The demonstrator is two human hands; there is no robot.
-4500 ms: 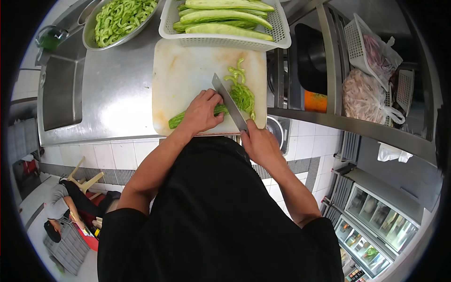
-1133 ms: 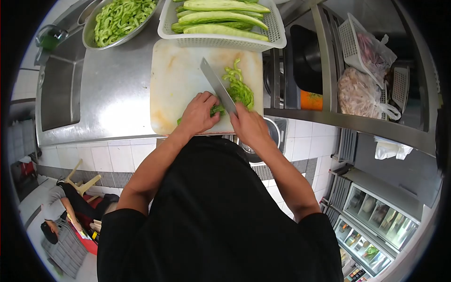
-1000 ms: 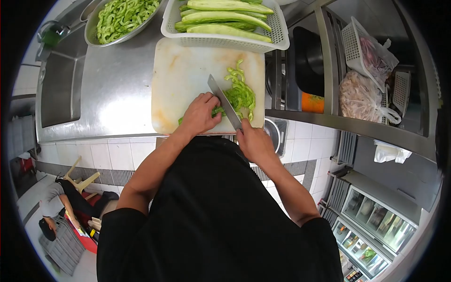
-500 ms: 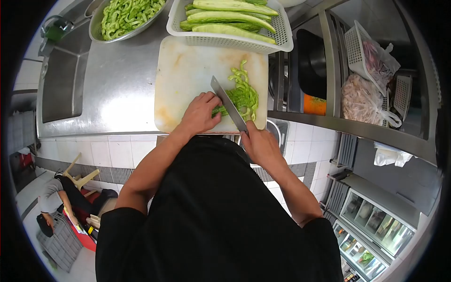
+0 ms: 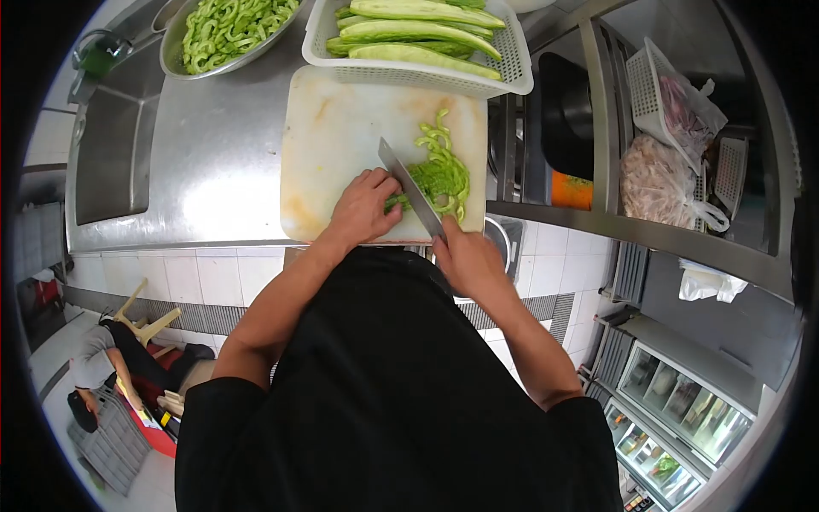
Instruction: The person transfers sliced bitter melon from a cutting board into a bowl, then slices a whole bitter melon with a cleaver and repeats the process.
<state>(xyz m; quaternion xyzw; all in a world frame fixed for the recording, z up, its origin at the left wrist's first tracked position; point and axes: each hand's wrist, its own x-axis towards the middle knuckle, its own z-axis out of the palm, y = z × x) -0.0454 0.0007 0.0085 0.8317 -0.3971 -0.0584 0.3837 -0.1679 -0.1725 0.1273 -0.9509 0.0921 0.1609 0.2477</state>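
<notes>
My right hand (image 5: 469, 258) is closed round the handle of a kitchen knife (image 5: 409, 188), its blade slanting up and left across the cutting board (image 5: 328, 119). Curled fingers of my left hand (image 5: 367, 205) press on a green bitter melon (image 5: 394, 203) close to the blade's left side; most of that piece is hidden under the fingers. Thin curved bitter melon slices (image 5: 444, 171) are heaped on the board to the right of the knife.
Behind the board stands a white plastic basket (image 5: 522, 77) of halved bitter melons (image 5: 418, 34). A metal bowl (image 5: 175, 64) of slices is at the back left, beside a sink (image 5: 115, 162). Bagged food (image 5: 657, 183) sits on a right-hand shelf. A person (image 5: 94, 367) sits at the lower left.
The knife and my right hand have shifted slightly to the left, toward my left hand. My left hand stays almost where it was.
</notes>
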